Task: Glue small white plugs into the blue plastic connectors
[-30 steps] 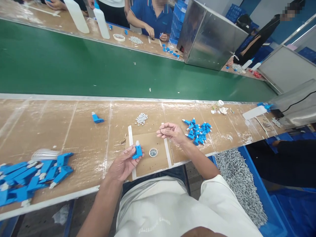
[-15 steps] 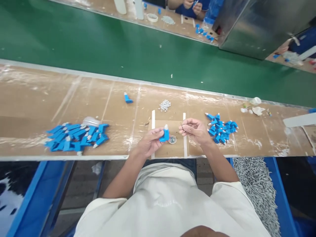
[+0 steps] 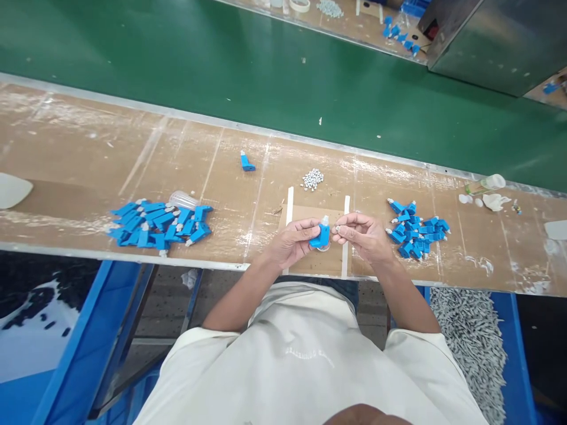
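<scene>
My left hand (image 3: 296, 241) is closed on a blue L-shaped plastic piece (image 3: 322, 237) with a white tip pointing up. Just to its right, my right hand (image 3: 361, 235) pinches thumb against fingers, close to the blue piece. Whatever sits in that pinch is too small to make out. Under the held piece, a small round clear dish (image 3: 324, 248) is mostly covered. Beyond the hands lies a little heap of small pale grey pieces (image 3: 312, 179).
Similar blue pieces lie piled at left (image 3: 144, 226) and right (image 3: 416, 230); a single one (image 3: 247, 162) lies farther back. White tape strips (image 3: 346, 236) flank the hands. A clear cup (image 3: 182, 200) touches the left pile. Below the table, a blue bin (image 3: 514, 342) holds grey pieces.
My hands have come closer together, the right one now right beside the blue piece. My head view has shifted, and the other person's hands at the top are out of view.
</scene>
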`<action>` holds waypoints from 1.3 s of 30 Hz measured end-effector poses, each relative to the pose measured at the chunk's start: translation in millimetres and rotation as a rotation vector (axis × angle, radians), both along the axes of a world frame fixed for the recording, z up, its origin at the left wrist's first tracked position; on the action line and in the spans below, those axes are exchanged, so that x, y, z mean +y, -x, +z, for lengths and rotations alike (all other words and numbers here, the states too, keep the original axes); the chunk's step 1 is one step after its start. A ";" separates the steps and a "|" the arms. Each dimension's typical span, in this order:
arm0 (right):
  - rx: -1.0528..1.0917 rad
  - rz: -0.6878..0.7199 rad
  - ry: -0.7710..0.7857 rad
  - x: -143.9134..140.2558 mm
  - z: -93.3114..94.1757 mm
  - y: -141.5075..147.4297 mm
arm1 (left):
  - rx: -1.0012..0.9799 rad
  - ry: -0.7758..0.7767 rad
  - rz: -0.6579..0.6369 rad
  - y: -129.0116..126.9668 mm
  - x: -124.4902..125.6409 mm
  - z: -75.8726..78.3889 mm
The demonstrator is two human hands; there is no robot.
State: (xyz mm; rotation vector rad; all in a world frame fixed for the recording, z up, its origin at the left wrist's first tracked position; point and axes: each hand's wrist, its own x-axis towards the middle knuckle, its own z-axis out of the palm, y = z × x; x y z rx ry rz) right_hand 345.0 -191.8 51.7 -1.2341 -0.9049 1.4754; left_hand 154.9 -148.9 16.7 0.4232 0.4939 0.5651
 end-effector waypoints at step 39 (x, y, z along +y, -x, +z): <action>-0.149 -0.070 -0.044 -3.4 2.9 11.6 | 0.199 -0.342 0.256 -5.7 -8.7 -4.3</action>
